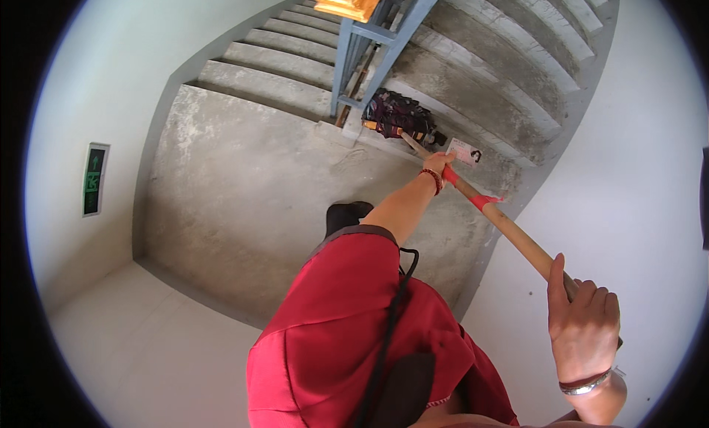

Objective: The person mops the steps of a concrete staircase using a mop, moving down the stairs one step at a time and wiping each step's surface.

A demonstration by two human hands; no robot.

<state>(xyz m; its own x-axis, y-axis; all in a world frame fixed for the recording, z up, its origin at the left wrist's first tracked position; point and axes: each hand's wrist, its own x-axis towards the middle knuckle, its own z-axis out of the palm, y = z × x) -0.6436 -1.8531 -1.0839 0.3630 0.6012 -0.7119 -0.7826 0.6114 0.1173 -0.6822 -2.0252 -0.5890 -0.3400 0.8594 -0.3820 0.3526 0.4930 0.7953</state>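
A wooden mop handle slants across my front, with red tape wound around it in two places. My left hand, wearing a dark red bead bracelet, grips it low, near the mop head. Higher up, my right hand is wrapped around the upper handle, its thumb lying along the shaft; a silver bangle circles that wrist. The mop head, dark cloth strips with some orange bands, rests at the foot of the stairs beside the railing. Just past my left hand is a pale printed card bearing writing and a picture.
Concrete steps rise at the upper right, and another flight lies at the upper left. Between them stands a blue-grey metal railing with a wooden handrail. White walls enclose the concrete landing. A green exit sign hangs at left.
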